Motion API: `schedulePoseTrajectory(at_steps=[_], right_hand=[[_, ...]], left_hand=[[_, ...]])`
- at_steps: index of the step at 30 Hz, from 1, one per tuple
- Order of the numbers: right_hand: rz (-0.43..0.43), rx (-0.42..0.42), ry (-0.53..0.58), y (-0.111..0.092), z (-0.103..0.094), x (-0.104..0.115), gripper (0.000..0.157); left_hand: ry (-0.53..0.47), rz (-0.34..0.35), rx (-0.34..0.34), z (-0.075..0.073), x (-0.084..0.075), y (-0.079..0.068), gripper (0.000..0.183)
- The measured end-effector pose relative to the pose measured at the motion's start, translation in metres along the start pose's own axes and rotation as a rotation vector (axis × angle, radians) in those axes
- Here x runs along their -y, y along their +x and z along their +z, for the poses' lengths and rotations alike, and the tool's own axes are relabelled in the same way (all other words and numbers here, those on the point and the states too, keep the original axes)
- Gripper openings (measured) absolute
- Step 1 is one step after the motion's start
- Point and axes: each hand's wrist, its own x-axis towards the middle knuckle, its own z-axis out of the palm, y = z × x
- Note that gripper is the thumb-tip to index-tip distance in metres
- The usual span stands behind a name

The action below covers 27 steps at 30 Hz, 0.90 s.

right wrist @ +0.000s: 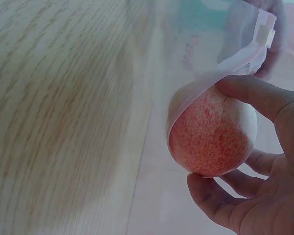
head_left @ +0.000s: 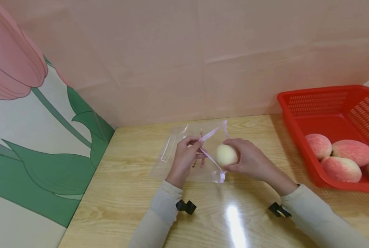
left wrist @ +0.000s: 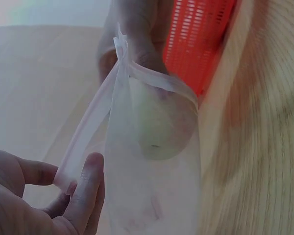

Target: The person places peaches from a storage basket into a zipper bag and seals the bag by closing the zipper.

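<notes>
A clear zip bag [head_left: 175, 165] with a pink-edged mouth and a white slider lies along the table, its mouth spread apart toward the right. My left hand [head_left: 186, 155] pinches one edge of that mouth; the left wrist view shows the thumb and fingers [left wrist: 88, 181] on the pink strip. In my right hand [head_left: 249, 158] is a peach [head_left: 226, 155], pale on one side and speckled red on the other [right wrist: 213, 132]. The peach sits at the bag's mouth, its front part behind the clear film in the left wrist view.
To the right stands a red plastic basket [head_left: 299, 155] with several peaches [head_left: 341, 169] in it. The wooden table [head_left: 116, 199] meets a pink covered wall [head_left: 172, 69] behind. A panel with painted tulips [head_left: 48, 165] borders the left side.
</notes>
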Motion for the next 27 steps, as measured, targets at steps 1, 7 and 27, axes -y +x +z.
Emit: schedulePoseTrajectory(at_steps=[1,7,27], right_hand=[[0.003,-0.003,-0.001,0.000,0.000,-0.001,0.071],[-0.002,-0.028,0.005,0.003,0.004,0.002,0.069],[0.117,0.030,0.195,0.010,0.017,0.002,0.053]], left_hand=[[0.007,-0.003,0.001,0.000,0.000,0.000,0.019],[0.032,-0.019,0.012,0.004,0.001,-0.002,0.019],[-0.009,-0.019,0.036,0.009,0.004,-0.003,0.019]])
